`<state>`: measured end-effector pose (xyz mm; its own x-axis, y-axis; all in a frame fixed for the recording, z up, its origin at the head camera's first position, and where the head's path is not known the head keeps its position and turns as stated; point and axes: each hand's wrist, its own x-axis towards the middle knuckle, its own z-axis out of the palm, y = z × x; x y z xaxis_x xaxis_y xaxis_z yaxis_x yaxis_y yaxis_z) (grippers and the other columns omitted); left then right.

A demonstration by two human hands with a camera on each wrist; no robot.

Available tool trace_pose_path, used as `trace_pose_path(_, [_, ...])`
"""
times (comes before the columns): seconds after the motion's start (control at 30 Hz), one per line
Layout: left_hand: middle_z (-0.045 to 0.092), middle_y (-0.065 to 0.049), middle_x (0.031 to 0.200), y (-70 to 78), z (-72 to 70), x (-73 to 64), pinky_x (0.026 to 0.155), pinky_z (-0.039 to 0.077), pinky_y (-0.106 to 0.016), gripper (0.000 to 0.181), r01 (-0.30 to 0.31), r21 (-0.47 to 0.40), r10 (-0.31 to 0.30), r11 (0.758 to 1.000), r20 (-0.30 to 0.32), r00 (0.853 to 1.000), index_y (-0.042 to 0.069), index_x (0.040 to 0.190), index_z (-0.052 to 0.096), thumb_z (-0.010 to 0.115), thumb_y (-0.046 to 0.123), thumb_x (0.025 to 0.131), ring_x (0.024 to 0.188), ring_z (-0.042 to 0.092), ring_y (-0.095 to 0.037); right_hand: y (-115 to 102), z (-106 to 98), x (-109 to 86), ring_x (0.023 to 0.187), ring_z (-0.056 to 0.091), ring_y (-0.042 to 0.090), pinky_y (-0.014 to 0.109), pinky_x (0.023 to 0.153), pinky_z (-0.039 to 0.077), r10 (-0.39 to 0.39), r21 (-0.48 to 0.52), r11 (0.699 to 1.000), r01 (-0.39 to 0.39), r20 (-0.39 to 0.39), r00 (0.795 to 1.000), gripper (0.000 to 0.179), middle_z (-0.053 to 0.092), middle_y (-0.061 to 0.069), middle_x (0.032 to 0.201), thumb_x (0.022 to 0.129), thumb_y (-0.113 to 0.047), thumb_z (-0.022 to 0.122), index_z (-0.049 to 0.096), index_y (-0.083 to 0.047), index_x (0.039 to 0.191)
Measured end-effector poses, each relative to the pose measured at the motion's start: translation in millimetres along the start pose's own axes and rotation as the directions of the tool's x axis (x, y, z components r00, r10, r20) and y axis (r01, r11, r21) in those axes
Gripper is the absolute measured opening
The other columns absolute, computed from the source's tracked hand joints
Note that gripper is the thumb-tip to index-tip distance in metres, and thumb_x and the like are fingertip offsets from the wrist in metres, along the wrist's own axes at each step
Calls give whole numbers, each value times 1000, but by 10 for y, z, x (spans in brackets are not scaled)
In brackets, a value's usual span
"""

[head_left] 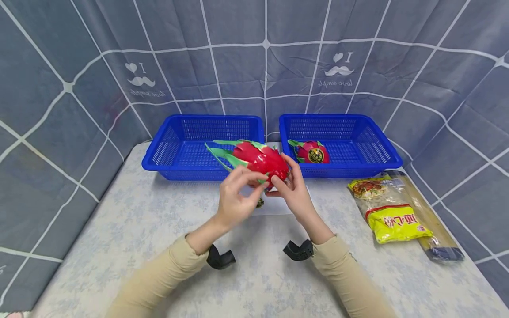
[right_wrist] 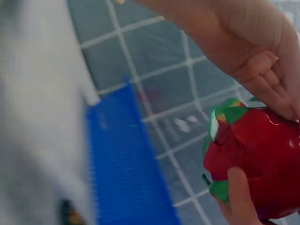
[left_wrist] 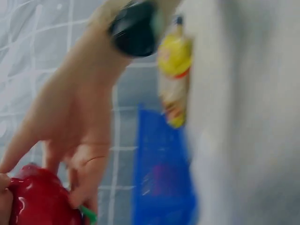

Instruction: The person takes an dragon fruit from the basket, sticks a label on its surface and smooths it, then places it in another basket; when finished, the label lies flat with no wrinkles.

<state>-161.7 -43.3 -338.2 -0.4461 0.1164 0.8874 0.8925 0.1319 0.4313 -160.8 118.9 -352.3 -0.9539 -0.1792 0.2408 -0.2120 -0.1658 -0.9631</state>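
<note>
A shiny red dragon fruit (head_left: 260,160) with long green leaf tips is held up in front of the baskets, the tips pointing left. My right hand (head_left: 294,192) grips its right end, thumb (right_wrist: 239,192) on the near side and fingers behind. My left hand (head_left: 236,198) has its fingers curled, thumb and fingertips together at the fruit's lower side; I cannot tell whether something small is pinched there. Below the hands lies a white sheet (head_left: 274,210), with a black-and-gold label (head_left: 260,203) partly hidden by the left hand.
Two blue baskets stand at the back, the left one (head_left: 203,175) and the right one (head_left: 346,171). Another dragon fruit (head_left: 308,152) with a round black-and-gold sticker lies in the right basket. On the right are a yellow-and-clear food bag (head_left: 391,212) and a long noodle-like pack (head_left: 433,221).
</note>
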Motion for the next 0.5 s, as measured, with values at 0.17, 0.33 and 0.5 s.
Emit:
trace_pose_path(0.17, [64,-10,80,98,145,-525,62,53,-22,21,55,13,-55,998,21,998,-2,91,70,74,-9,71,67,65,-18,264,-219,-239,88,64,21,49,71,54,139,5,990,-141,134,981,58,34,24,133,95,-12,55,24,-8,143])
trace_pose_path(0.33, [69,-6,84,188,190,-996,65,53,-21,19,242,-5,-240,970,120,963,2,93,71,75,-2,75,75,67,-15,615,-490,-416,89,66,25,53,72,52,179,5,982,-189,295,939,63,36,25,131,89,-2,61,25,-1,141])
trace_pose_path(0.5, [70,-5,90,255,189,-1156,67,53,-18,22,389,24,-381,921,258,888,2,99,70,76,4,77,79,68,-11,774,-624,-458,87,66,29,46,73,54,207,-44,978,-206,374,904,63,38,18,131,87,-2,65,31,-4,140])
